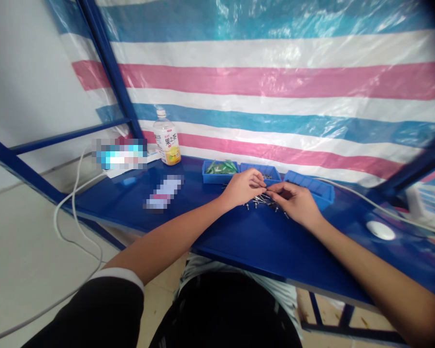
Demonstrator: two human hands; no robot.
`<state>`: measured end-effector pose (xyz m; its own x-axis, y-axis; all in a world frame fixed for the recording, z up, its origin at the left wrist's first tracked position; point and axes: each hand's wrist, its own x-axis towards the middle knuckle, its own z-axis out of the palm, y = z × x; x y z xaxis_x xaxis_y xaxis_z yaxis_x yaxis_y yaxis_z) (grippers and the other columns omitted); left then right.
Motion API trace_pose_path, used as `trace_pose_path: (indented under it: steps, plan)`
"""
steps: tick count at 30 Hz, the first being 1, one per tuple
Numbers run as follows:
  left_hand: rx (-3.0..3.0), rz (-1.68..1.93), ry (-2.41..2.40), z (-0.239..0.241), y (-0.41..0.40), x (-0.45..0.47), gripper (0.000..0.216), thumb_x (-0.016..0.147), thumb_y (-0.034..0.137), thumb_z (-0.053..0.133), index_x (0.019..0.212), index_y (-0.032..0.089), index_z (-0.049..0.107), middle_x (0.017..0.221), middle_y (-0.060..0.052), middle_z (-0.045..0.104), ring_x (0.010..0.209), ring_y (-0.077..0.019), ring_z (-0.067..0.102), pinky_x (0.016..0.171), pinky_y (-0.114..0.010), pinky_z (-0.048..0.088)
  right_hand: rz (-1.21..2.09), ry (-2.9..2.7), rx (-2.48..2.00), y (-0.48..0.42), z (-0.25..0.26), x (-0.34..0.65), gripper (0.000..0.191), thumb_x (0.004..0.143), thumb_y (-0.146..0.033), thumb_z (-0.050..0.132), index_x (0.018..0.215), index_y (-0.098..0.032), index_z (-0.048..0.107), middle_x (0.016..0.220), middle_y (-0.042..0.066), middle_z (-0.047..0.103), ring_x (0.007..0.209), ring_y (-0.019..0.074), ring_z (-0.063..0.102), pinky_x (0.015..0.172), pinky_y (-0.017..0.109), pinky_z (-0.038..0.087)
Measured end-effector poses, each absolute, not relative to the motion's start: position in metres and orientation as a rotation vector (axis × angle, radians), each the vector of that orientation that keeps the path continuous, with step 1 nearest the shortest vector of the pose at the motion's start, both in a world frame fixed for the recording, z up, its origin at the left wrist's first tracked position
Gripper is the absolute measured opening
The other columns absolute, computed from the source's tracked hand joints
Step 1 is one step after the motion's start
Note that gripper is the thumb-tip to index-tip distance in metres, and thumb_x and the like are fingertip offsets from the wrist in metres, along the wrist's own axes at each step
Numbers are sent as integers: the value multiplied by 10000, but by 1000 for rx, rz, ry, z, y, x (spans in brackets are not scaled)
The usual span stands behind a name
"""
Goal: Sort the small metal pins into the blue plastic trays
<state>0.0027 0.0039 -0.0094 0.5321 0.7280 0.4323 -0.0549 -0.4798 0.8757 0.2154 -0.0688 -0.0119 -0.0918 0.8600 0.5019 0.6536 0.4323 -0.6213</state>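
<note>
My left hand (243, 186) and my right hand (295, 202) meet over a small heap of metal screws (261, 200) on the blue table (210, 227). Both hands have their fingers pinched together at the fingertips, close to each other. What each pinch holds is too small to name; it looks like small metal parts from the heap. Just behind the hands stand three blue trays: the left tray (219, 172) holds green pieces, the middle tray (264, 171) holds small dark parts, the right tray (317, 189) sits behind my right hand.
A drink bottle (166, 140) stands at the back left. A white cable (76, 203) hangs off the table's left edge. A white round object (380, 230) lies at the right. A striped plastic sheet (275, 82) hangs behind the table.
</note>
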Motion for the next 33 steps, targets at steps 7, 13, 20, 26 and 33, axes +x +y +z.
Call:
trace_pose_path:
  steps: [7, 13, 20, 26, 33]
  plan:
    - [1912, 1111, 480, -4, -2, 3, 190, 870, 126, 767, 1011, 153, 643, 1011, -85, 783, 946, -165, 778, 915, -334, 624, 352, -1823, -1324, -66, -17, 217, 365, 943, -584, 725, 1033, -236, 785, 946, 71, 825, 764, 247, 753, 685, 384, 599]
    - [1913, 1106, 485, -2, -2, 2, 256, 868, 139, 791, 1078, 160, 647, 1108, -112, 787, 999, -187, 789, 894, -317, 623, 359, -1853, -1332, -69, -13, 217, 352, 982, -565, 679, 1032, -239, 801, 955, 63, 826, 781, 254, 753, 707, 385, 588]
    - [2001, 1131, 600, -3, 2, 2, 208, 912, 159, 754, 1102, 174, 670, 1037, -84, 804, 952, -178, 781, 828, -307, 609, -45, -1786, -1395, -68, 6, 241, 315, 1049, -474, 573, 1099, -232, 768, 1077, 98, 803, 897, 282, 734, 797, 420, 577]
    - [2079, 1177, 684, -6, 5, 1, 127, 946, 207, 728, 1069, 193, 698, 997, -55, 809, 923, -173, 774, 818, -315, 611, -748, -1911, -1541, -61, 10, 280, 321, 1037, -394, 552, 982, -169, 774, 974, 177, 714, 1007, 367, 617, 958, 549, 507]
    - [2107, 1181, 720, -5, 6, 0, 106, 973, 237, 706, 1069, 194, 710, 1013, -57, 816, 914, -174, 774, 828, -323, 607, -537, -2112, -1396, -66, 10, 269, 277, 1034, -308, 570, 1208, -177, 741, 1084, 156, 736, 1047, 351, 636, 946, 522, 553]
